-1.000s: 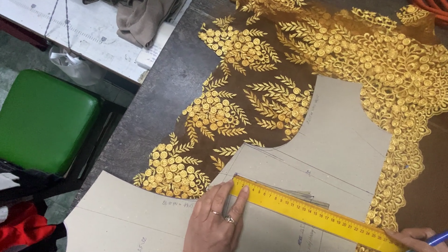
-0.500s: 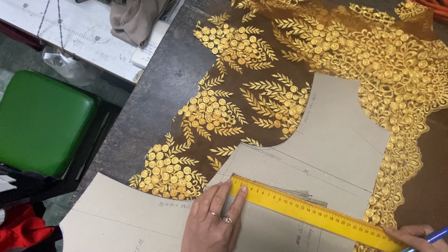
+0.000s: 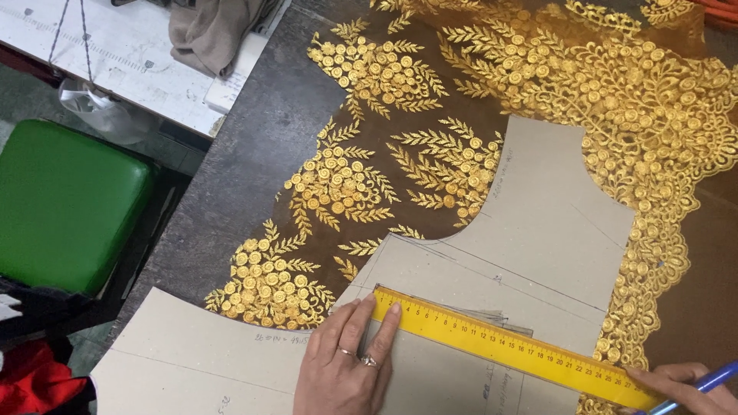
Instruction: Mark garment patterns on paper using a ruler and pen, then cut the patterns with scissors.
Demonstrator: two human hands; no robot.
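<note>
Left hand (image 3: 342, 367) lies flat, fingers spread, grasping nothing; fingertips press the near end of the yellow ruler (image 3: 511, 346), likely to stop it sliding. Right hand (image 3: 684, 386), mostly cut off at the frame corner, grips a blue pen (image 3: 703, 386) at the ruler's far end, tip hidden. One ruler, lying diagonally across the grey paper pattern (image 3: 538, 230), which sits on brown fabric with gold embroidery (image 3: 615, 100) spread over the dark desk (image 3: 246, 161). Two rings show on the left hand. One green stool (image 3: 65, 204) stands beside the desk.
</note>
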